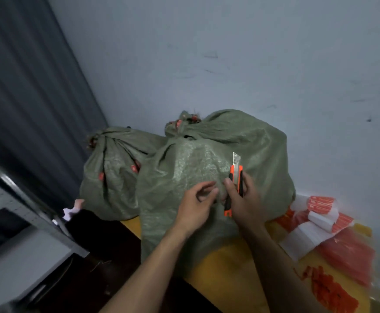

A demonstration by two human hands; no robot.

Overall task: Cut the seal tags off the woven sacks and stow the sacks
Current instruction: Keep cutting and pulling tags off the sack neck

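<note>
Head view: a large green woven sack sits on the yellow table, against the pale wall. Its tied neck points back and to the left, with a red seal tag at the knot. The right hand grips an orange-and-black utility knife, blade out and pointing up, in front of the sack's face. The left hand lies against the sack just beside the knife, its fingers loosely curled with nothing seen in its grasp.

A second green sack stands just to the left, partly hidden by the large one, with red tags showing on its side. To the right of the large sack, bundles of orange and white strips lie piled on the table, and loose red pieces are scattered nearer the table's front edge. On the far left hangs a dark ribbed curtain, and below it stands a grey metal frame.
</note>
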